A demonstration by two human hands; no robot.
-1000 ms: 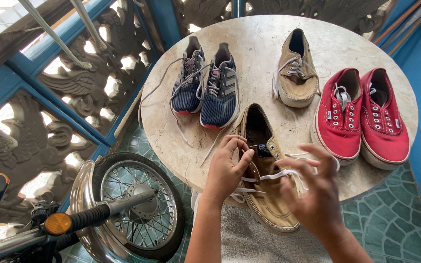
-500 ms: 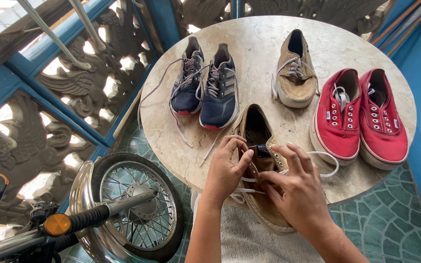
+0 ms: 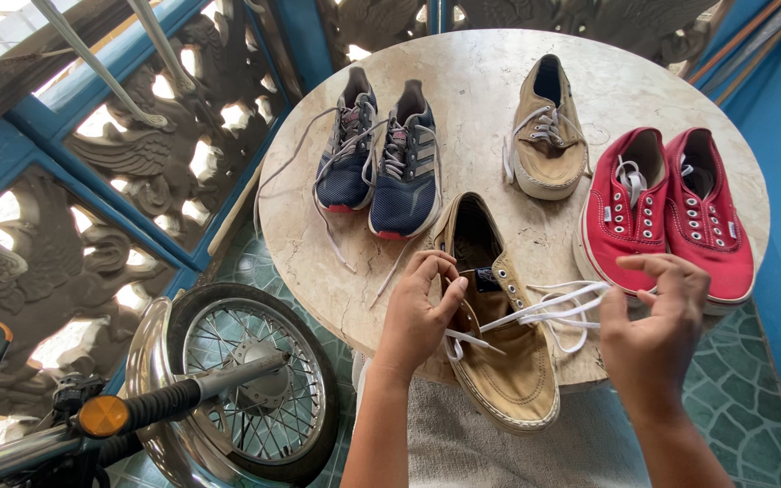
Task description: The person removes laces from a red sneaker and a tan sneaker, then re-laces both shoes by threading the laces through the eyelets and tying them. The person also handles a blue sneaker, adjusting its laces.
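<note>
A worn tan shoe point(image 3: 508, 361) lies at the near edge of a round stone table point(image 3: 490, 81), its toe hanging over the rim toward me. My left hand point(image 3: 418, 312) pinches the shoe's left eyelet flap and tongue. My right hand point(image 3: 657, 330) is out to the right of the shoe, fingers closed on its white lace point(image 3: 544, 312), which runs taut in several strands from the eyelets to that hand.
On the table stand a pair of navy running shoes point(image 3: 381, 158) with loose laces, a second tan shoe point(image 3: 549, 136) and a pair of red sneakers point(image 3: 666, 212). A motorcycle wheel point(image 3: 250, 380) and handlebar point(image 3: 128, 411) are at lower left. A grey mat point(image 3: 463, 452) lies below.
My right hand has left the shoe's eyelets and swung out to the right, drawing the white lace through and pulling it taut. My left hand has stayed on the flap.
</note>
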